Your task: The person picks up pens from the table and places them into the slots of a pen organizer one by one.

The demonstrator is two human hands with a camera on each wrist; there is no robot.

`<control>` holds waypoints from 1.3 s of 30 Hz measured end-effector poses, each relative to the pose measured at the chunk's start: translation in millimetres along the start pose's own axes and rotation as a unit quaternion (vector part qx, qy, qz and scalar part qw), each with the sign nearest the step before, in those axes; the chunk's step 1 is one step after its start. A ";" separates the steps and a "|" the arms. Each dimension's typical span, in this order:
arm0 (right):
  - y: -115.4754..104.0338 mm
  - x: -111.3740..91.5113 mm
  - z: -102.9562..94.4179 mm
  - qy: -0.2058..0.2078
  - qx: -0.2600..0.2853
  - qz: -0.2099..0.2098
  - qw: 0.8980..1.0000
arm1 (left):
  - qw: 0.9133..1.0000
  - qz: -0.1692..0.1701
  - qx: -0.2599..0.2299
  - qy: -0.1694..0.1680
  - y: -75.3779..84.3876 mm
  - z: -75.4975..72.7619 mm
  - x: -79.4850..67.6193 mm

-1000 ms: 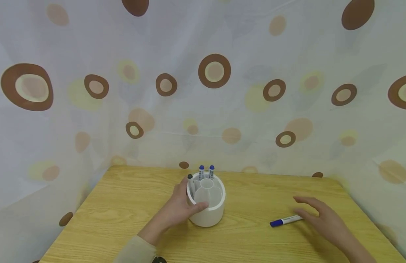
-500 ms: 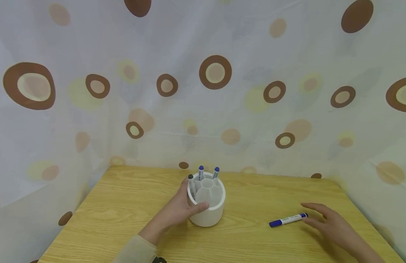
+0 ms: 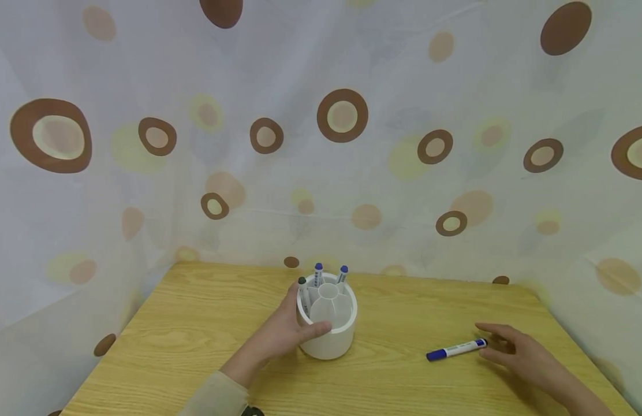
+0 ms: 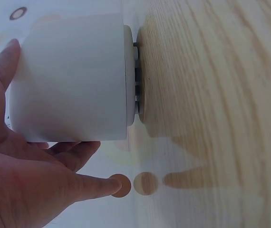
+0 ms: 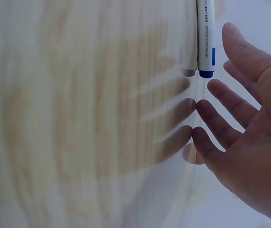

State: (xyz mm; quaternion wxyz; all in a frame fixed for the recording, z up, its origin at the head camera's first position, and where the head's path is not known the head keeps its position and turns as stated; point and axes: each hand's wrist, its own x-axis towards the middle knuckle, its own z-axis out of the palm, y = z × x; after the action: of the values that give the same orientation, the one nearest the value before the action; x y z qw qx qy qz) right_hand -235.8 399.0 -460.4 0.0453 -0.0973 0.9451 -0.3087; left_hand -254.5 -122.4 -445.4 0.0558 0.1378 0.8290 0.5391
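A white round pen holder (image 3: pixel 328 345) with divided compartments stands upright on the table. My left hand (image 3: pixel 284 330) grips its left side, thumb over the front rim and fingers around the wall, as the left wrist view of the holder (image 4: pixel 73 80) also shows. Inside are a dark-capped marker (image 3: pixel 303 293) and two blue-ended markers, one upright (image 3: pixel 318 275) and one leaning right (image 3: pixel 342 275). On the table to the right lies a white marker with a blue cap (image 3: pixel 456 350). My right hand (image 3: pixel 523 355) hovers beside its right end, fingers spread, holding nothing; a small gap shows in the right wrist view.
The wooden tabletop (image 3: pixel 238 300) surrounds the holder and ends at a dotted cloth backdrop (image 3: pixel 300 173) behind and at both sides. Its surface reflects the right hand and the loose marker in the right wrist view.
My right hand has shifted slightly right, uncovering the loose marker's right end. One blue-ended marker in the holder now leans further right. The left hand keeps its grip on the holder.
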 end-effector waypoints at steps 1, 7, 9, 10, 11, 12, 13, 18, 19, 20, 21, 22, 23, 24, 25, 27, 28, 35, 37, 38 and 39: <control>1.5 0.9 0.0 -0.004 0.001 -0.003 1.000 | 1.000 0.001 0.000 -0.001 -0.2 0.0 0.0; 9.3 5.3 -0.8 -0.019 0.013 -0.014 1.000 | 1.000 0.005 -0.006 -0.003 -0.1 0.1 -0.4; 10.8 6.3 -1.7 -0.023 0.015 -0.019 0.999 | 1.000 0.008 -0.007 -0.003 0.4 0.0 -0.3; 11.4 6.7 -2.2 -0.023 0.015 -0.021 0.999 | 1.000 0.010 -0.008 -0.003 0.6 0.0 -0.3; 12.0 7.2 -2.6 -0.024 0.014 -0.021 0.999 | 1.000 0.012 -0.009 -0.003 0.6 -0.1 -0.1; 12.4 7.8 -3.2 -0.025 0.013 -0.022 0.999 | 1.000 0.013 -0.009 -0.003 0.7 -0.2 0.0; 12.7 8.4 -3.7 -0.026 0.013 -0.022 0.999 | 1.000 0.017 -0.009 -0.003 0.7 -0.3 0.4; 15.0 11.0 -6.6 -0.040 0.021 -0.022 0.999 | 1.000 0.025 -0.011 -0.003 0.8 -0.5 1.1; 15.4 11.4 -7.2 -0.044 0.027 -0.021 0.998 | 1.000 0.025 -0.012 -0.003 1.0 -0.6 1.1; 15.8 11.8 -7.6 -0.045 0.029 -0.020 0.998 | 1.000 0.024 -0.014 -0.002 1.1 -0.6 1.0; 15.9 12.1 -8.1 -0.046 0.030 -0.020 0.998 | 1.000 0.023 -0.014 -0.002 1.4 -0.6 0.8; 16.0 12.3 -8.4 -0.045 0.031 -0.018 0.998 | 1.000 0.022 -0.015 -0.002 1.7 -0.7 0.7; 16.0 12.5 -8.6 -0.045 0.030 -0.017 0.998 | 1.000 0.022 -0.015 -0.002 1.9 -0.8 0.7; 16.0 12.6 -8.8 -0.044 0.028 -0.015 0.999 | 1.000 0.023 -0.016 -0.002 2.1 -0.9 0.7; 16.0 12.9 -8.7 -0.041 0.022 -0.016 0.999 | 1.000 0.023 -0.016 -0.002 2.3 -1.0 0.7; 16.3 13.2 -8.5 -0.039 0.016 -0.018 0.999 | 1.000 0.027 -0.016 -0.002 2.4 -1.1 1.0; 16.6 13.5 -8.4 -0.038 0.014 -0.018 0.999 | 0.999 0.029 -0.016 -0.002 2.3 -1.2 1.2; 18.1 14.1 -6.7 -0.029 -0.003 -0.028 0.999 | 0.999 0.030 -0.016 -0.002 0.6 -1.2 1.4; 16.5 13.0 -6.3 -0.027 -0.005 -0.034 0.999 | 0.999 0.027 -0.017 -0.002 1.1 -1.1 0.6; 15.3 12.3 -5.9 -0.025 -0.006 -0.032 0.999 | 1.000 0.026 -0.017 -0.002 1.5 -1.0 0.2; 14.0 11.7 -6.1 -0.026 -0.003 -0.029 0.999 | 1.000 0.025 -0.016 -0.003 1.9 -1.0 -0.2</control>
State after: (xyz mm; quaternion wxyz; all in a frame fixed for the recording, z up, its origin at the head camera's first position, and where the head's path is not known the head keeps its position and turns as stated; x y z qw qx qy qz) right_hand -250.3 411.0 -464.1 0.0606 -0.1324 0.9414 -0.3042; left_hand -254.2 -122.6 -443.3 0.0465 0.1591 0.8161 0.5536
